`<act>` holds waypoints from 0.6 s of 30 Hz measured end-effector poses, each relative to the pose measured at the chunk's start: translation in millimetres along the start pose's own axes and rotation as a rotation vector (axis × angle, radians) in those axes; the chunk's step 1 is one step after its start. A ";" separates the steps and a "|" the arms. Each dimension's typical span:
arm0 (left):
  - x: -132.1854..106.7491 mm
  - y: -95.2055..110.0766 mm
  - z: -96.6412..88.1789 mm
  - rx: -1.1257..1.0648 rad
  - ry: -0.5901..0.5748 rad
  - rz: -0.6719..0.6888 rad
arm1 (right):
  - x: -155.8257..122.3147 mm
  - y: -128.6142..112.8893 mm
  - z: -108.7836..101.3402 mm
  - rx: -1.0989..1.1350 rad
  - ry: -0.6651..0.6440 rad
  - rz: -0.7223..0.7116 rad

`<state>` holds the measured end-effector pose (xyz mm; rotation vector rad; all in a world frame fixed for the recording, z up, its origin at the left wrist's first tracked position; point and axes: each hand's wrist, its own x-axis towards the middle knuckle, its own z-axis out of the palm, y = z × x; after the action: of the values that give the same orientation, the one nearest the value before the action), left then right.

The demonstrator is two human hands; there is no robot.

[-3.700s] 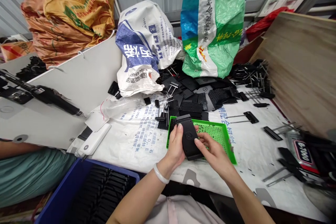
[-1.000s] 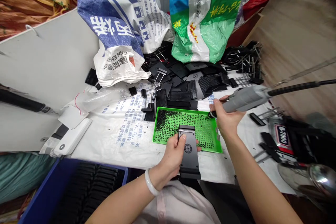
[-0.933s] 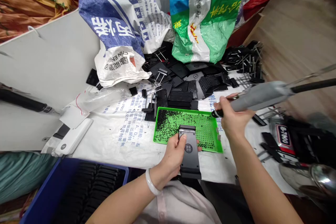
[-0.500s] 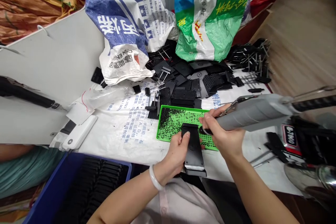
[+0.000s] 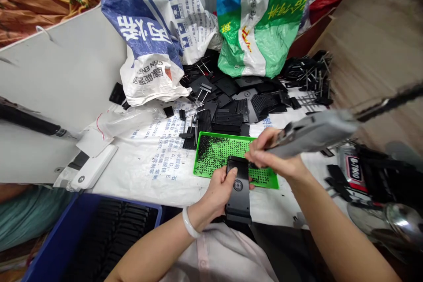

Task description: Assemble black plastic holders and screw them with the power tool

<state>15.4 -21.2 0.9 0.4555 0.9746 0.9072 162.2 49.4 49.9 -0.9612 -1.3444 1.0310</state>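
Pinched in our left hand (image 5: 220, 190), the black holder (image 5: 238, 200) hung at the near edge of the green tray (image 5: 274, 180), our right hand (image 5: 272, 152) wrapped round the grey driver (image 5: 313, 134); it looked mostly assembled, how fully fastened we couldn't tell; similar pieces (image 5: 122, 216) lined the blue bin (image 5: 49, 246), loose plates (image 5: 228, 121) heaped beyond.

An assembly workshop: a grey power driver (image 5: 312, 134) at three o'clock, heaped black parts (image 5: 228, 119) at twelve, a packed blue crate (image 5: 53, 242) at eight.
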 end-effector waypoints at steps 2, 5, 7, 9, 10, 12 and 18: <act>0.4 1.4 0.8 0.008 -0.004 -0.016 | 12.0 8.7 -7.7 0.049 0.142 -0.016; 0.8 2.6 2.1 0.017 0.003 -0.032 | 23.9 33.3 -15.2 -0.059 0.492 -0.076; 1.0 2.7 2.3 0.030 0.003 -0.032 | 25.9 49.0 -17.8 -0.155 0.548 -0.067; 1.1 2.4 2.2 0.036 0.002 -0.022 | 24.9 58.7 -18.9 -0.195 0.581 -0.069; 1.1 2.2 2.0 0.034 -0.001 -0.019 | 23.9 61.1 -19.0 -0.203 0.594 -0.074; 1.2 2.0 1.9 0.029 -0.004 -0.018 | 22.4 63.2 -18.8 -0.222 0.607 -0.076; 1.7 1.8 2.2 0.017 0.012 -0.037 | 25.2 65.7 -20.4 -0.232 0.614 -0.045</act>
<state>16.9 -18.7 2.4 0.4454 0.9988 0.8698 179.9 93.0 -6.2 -1.2855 -0.9698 0.4821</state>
